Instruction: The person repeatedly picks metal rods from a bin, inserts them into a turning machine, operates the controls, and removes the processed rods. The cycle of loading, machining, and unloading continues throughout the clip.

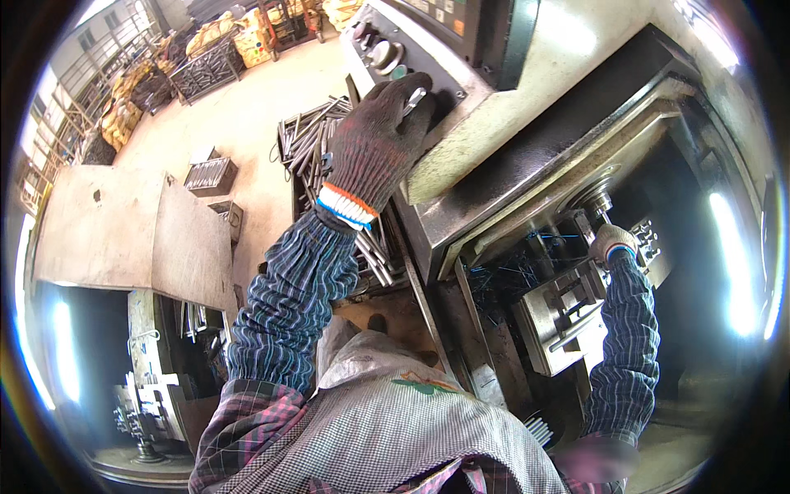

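Note:
My left hand (386, 133), in a dark knitted glove, reaches over the control panel (441, 62) of a CNC lathe. A short metal rod (415, 100) shows between its fingers, which hide part of the panel near the green button (399, 72). Inside the lathe, my right hand (614, 241), also gloved, is closed around the end of a thin metal rod (606, 217). That rod runs to the spindle chuck (595, 199). Close to this hand is the tool block (648, 241) with its bolts. Most of the right fingers are hidden.
A bin of loose metal rods (311, 139) stands left of the lathe, below my left arm. Metal chips (506, 278) lie inside the machine. A second machine (148, 395) is at lower left. Crates of rods (211, 175) and yellow sacks (213, 34) sit on the floor beyond.

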The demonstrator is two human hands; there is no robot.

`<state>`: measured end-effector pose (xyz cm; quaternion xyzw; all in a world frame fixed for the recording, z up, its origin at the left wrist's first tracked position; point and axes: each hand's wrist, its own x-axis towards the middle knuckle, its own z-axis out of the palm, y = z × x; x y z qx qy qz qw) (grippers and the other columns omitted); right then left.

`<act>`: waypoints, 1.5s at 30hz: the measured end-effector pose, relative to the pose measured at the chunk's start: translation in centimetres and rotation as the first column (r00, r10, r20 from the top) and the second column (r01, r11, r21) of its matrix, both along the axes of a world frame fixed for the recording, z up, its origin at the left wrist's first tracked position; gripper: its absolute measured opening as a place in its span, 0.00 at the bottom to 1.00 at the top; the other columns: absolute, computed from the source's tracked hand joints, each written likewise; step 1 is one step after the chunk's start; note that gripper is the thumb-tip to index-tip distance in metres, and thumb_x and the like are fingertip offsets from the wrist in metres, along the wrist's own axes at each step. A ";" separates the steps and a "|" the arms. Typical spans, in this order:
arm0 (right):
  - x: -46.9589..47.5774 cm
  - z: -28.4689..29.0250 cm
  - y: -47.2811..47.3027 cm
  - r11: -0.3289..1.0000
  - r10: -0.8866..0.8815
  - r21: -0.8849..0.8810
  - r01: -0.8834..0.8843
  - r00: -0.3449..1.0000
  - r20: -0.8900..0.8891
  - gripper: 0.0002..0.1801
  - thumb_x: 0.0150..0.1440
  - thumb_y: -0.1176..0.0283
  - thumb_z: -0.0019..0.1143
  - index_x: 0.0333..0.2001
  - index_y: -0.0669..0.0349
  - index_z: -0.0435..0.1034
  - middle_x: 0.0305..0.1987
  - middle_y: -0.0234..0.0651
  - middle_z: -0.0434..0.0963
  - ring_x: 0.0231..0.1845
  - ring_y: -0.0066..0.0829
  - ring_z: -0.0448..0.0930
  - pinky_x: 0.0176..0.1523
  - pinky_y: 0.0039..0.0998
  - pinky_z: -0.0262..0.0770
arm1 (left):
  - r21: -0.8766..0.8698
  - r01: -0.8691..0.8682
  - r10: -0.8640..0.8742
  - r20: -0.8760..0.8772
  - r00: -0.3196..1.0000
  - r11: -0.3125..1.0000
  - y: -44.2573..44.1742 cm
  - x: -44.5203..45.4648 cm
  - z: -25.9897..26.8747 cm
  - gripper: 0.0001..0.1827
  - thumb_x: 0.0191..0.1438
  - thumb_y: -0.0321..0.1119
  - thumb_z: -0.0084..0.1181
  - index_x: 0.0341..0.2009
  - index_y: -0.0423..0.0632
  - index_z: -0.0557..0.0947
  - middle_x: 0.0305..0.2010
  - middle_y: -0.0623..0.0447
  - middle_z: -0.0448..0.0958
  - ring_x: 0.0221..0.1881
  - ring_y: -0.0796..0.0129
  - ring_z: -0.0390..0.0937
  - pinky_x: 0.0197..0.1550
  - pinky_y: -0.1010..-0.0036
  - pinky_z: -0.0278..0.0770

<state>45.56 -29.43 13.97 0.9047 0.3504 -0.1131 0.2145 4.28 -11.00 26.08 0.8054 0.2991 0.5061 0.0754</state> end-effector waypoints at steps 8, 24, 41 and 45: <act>-0.7 -2.2 0.4 0.990 0.104 0.071 -0.124 0.964 0.244 0.13 0.65 0.69 0.57 0.47 0.54 0.86 0.48 0.42 0.88 0.51 0.44 0.89 0.49 0.46 0.88 | -0.485 0.323 -0.265 0.186 0.946 0.813 -0.2 -2.9 0.9 0.21 0.69 0.47 0.60 0.59 0.48 0.85 0.35 0.55 0.82 0.31 0.76 0.78 0.35 0.74 0.79; -14.5 1.9 -2.2 0.502 0.205 0.833 -0.234 0.967 0.149 0.39 0.64 0.62 0.64 0.75 0.62 0.59 0.77 0.50 0.65 0.79 0.50 0.63 0.80 0.41 0.58 | 0.237 0.813 -0.052 0.967 -0.248 0.532 -2.5 -30.7 -1.0 0.14 0.73 0.39 0.53 0.55 0.45 0.80 0.49 0.47 0.83 0.43 0.67 0.82 0.45 0.68 0.86; -54.1 7.4 11.3 -0.115 0.880 0.984 -0.139 0.445 0.166 0.19 0.70 0.74 0.57 0.64 0.61 0.76 0.54 0.41 0.86 0.51 0.32 0.86 0.56 0.33 0.81 | 0.578 0.624 -0.483 0.807 -0.339 0.527 -17.7 -53.2 1.9 0.14 0.72 0.42 0.56 0.56 0.51 0.84 0.56 0.50 0.83 0.45 0.71 0.78 0.47 0.72 0.82; -62.8 4.4 13.2 0.029 1.000 1.000 0.014 -0.009 -0.028 0.15 0.68 0.72 0.62 0.57 0.62 0.79 0.49 0.37 0.86 0.49 0.31 0.85 0.58 0.33 0.80 | 0.518 0.461 -0.518 0.844 -0.139 0.721 -21.2 -55.1 1.4 0.19 0.74 0.44 0.50 0.64 0.54 0.81 0.59 0.51 0.81 0.43 0.70 0.74 0.44 0.70 0.78</act>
